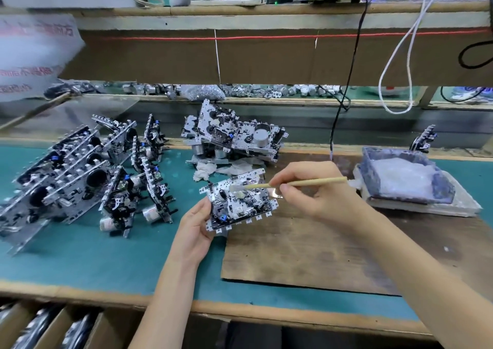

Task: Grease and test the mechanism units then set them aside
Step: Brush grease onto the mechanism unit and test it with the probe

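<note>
A mechanism unit [240, 204] is held just above the desk [106, 263], over the line where the green mat meets a brown board [293, 255]. It is tilted, with its plate side turned up towards the camera.

The left hand [196, 226] is brought in from the bottom edge, the forearm rising steeply and the palm turned towards the unit. The unit's left edge is cupped: the thumb is laid along that edge, and the other fingers [210, 238] are curled beneath the plate, so the unit is gripped from the side.

The right hand [312, 188] is reached in from the lower right, its forearm laid across the board, the back of the hand up. A thin wooden brush [306, 183] is pinched between the thumb and forefinger, with the remaining fingers [282, 172] folded loosely round it. The brush is held almost level, its bare end pointed right and its whitish tip set on the upper part of the unit.

A tray of pale grease [405, 180] is seen just right of the hand, on a wrapped slab. Many units [66, 183] are stood and leaned together on the left of the desk, and a further heap [232, 135] is stacked behind the held one, with crumpled tissue [205, 171] at its foot.
</note>
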A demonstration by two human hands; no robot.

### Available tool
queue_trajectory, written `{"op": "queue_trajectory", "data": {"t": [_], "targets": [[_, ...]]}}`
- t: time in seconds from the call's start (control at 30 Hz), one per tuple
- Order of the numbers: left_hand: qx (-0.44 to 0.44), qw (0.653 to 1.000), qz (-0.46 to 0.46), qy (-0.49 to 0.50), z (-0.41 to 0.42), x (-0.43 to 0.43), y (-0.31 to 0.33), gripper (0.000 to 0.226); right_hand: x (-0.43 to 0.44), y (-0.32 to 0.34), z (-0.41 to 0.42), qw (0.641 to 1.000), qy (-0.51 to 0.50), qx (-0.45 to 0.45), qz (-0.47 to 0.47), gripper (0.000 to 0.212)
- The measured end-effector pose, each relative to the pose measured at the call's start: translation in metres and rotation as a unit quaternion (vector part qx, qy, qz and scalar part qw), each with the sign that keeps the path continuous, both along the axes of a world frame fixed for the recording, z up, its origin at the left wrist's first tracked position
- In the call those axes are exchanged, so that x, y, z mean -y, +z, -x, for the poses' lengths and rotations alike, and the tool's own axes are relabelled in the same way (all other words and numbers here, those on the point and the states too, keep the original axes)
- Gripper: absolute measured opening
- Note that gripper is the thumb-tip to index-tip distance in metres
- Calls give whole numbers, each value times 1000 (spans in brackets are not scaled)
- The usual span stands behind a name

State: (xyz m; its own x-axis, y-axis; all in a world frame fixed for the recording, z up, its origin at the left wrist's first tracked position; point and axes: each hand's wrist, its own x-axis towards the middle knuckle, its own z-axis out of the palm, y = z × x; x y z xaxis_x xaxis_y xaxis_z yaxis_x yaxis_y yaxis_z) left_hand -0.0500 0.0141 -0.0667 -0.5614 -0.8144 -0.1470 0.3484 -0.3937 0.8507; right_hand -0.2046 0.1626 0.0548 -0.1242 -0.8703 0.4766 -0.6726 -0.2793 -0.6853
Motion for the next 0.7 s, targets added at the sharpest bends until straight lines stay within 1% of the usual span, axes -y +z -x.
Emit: {"op": "queue_trajectory", "data": {"t": [0.17, 0.23, 0.33, 0.47, 0.7], "targets": [[-16, 1000, -5, -5, 1, 0, 0, 31, 6, -6, 1, 1000, 9, 12, -18, 18], [-24, 1000, -7, -5, 1, 1, -1, 30, 7, -7, 2, 1000, 11, 15, -24, 16], [-31, 999, -7, -8, 0, 2, -2, 32, 8, -9, 3, 999, 15, 19, -31, 20], [-39, 999, -11, -8, 1, 3, -4, 32, 10, -11, 3, 999, 14, 19, -32, 20], [-43, 999, -14, -2, 1, 6, -8, 25, 13, -13, 5, 999, 15, 31, -29, 19]]}}
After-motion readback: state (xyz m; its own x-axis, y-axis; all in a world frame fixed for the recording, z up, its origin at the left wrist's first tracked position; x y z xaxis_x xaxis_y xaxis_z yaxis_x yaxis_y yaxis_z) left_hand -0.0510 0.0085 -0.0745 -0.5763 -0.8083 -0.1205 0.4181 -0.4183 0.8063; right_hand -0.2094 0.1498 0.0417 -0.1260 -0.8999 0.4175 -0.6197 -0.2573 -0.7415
